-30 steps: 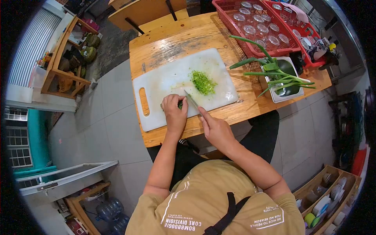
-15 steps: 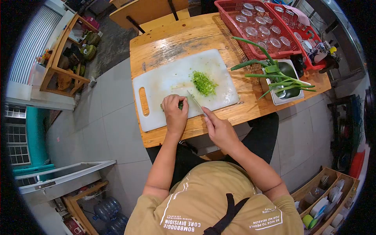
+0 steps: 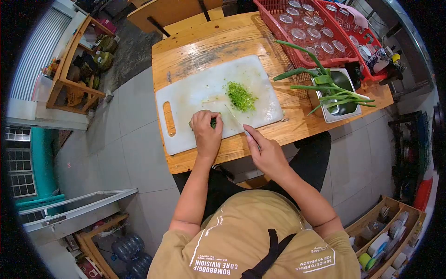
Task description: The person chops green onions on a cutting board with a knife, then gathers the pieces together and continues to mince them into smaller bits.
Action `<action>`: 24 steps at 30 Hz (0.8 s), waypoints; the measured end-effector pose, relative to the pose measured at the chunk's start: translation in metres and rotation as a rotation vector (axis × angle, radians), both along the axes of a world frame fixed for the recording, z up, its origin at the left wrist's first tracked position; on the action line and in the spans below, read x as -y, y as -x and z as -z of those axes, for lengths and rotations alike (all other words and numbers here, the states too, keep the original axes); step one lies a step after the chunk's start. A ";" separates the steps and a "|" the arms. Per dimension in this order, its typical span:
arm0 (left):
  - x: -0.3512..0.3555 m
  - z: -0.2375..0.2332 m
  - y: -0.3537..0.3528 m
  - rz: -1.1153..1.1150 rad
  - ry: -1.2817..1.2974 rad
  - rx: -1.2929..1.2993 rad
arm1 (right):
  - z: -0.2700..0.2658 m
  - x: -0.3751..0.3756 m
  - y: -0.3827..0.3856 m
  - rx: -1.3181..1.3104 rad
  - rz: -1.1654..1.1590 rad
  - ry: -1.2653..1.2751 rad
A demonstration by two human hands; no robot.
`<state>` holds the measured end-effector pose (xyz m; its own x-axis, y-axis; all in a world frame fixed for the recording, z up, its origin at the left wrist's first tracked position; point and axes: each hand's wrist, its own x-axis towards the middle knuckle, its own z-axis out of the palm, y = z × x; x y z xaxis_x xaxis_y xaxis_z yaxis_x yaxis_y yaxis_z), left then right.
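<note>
On the white cutting board [image 3: 186,100], my left hand [image 3: 206,130] is closed around a dark green bunch of greens [image 3: 213,123], mostly covered by the fingers. My right hand [image 3: 265,151] grips a knife [image 3: 234,116] by its handle, the blade pointing up and left across the board, a little apart from the left hand. Beyond the blade lies a loose pile of finely chopped greens [image 3: 240,96]. Small green bits are scattered around the pile.
Long green onions [image 3: 332,87] lie across a metal container [image 3: 344,116] on the right of the wooden table [image 3: 195,42]. Behind it stands a red basket [image 3: 274,29] of upturned glasses [image 3: 297,34]. A wooden bench [image 3: 174,16] is at the far side.
The knife and my right hand have shifted slightly right, away from the left hand. My left hand keeps its hold on the greens. The chopped pile looks the same.
</note>
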<state>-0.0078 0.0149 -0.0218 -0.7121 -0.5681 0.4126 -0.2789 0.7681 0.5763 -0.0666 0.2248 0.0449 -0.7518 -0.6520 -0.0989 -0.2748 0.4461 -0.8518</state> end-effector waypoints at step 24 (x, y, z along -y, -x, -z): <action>-0.004 -0.003 0.002 0.006 -0.001 -0.036 | 0.015 0.002 0.006 0.036 0.035 0.024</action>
